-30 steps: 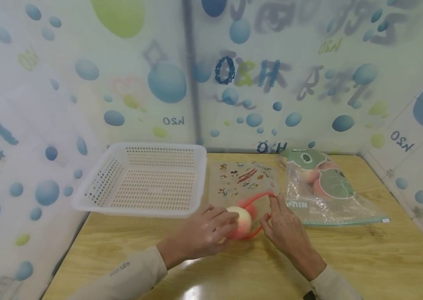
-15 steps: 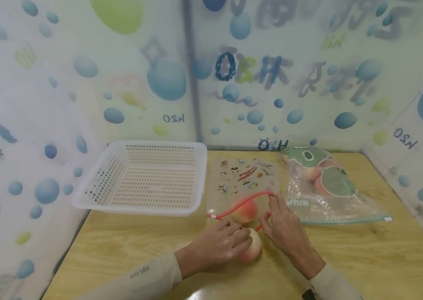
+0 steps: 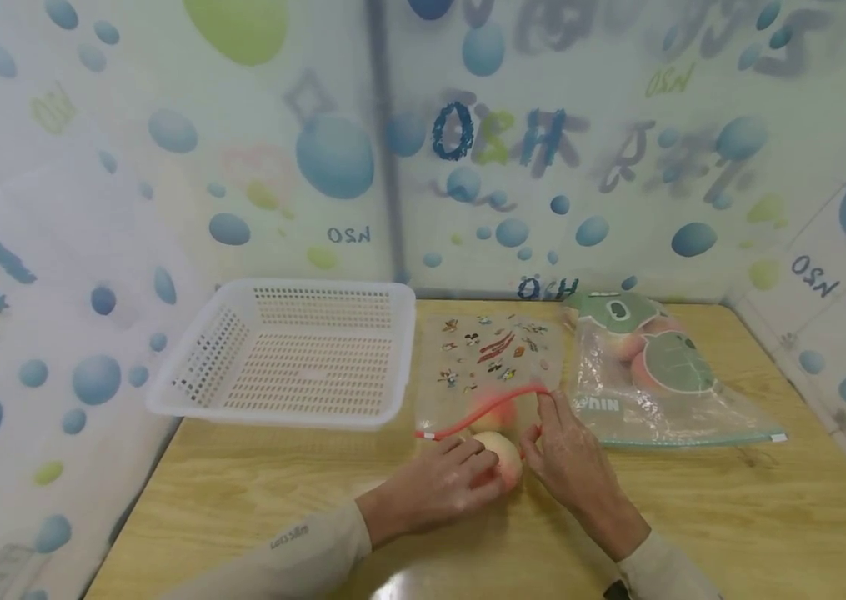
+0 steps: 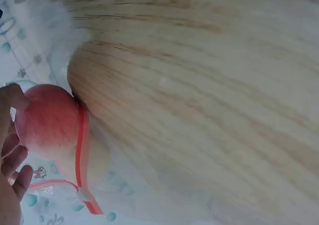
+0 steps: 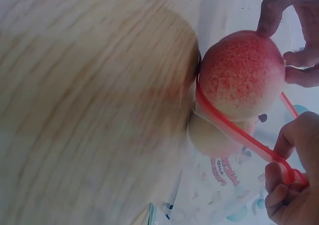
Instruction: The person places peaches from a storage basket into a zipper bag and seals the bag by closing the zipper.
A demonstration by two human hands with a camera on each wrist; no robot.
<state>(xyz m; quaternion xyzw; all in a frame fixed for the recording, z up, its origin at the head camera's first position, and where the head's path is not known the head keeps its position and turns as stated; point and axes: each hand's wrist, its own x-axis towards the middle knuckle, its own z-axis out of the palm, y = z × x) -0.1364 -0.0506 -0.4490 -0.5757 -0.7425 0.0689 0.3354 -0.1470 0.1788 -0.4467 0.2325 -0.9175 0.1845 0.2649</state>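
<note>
Peaches: my left hand (image 3: 433,487) grips one peach (image 3: 503,457); another peach (image 5: 217,135) sits inside.
Bags: two; my right hand (image 3: 568,454) pinches the red-edged bag (image 3: 493,367).
Basket (image 3: 190,392): one.

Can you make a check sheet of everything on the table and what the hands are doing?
Surface: wooden table, pale grain.
Job's things: peach at the red-rimmed bag mouth; another peach already inside.
Clutter: white basket; second bag holding peaches.
Hands: left hand grips the peach; right hand pinches the red rim.
Cables: nothing seen.
Surroundings: bubble-patterned walls.
</note>
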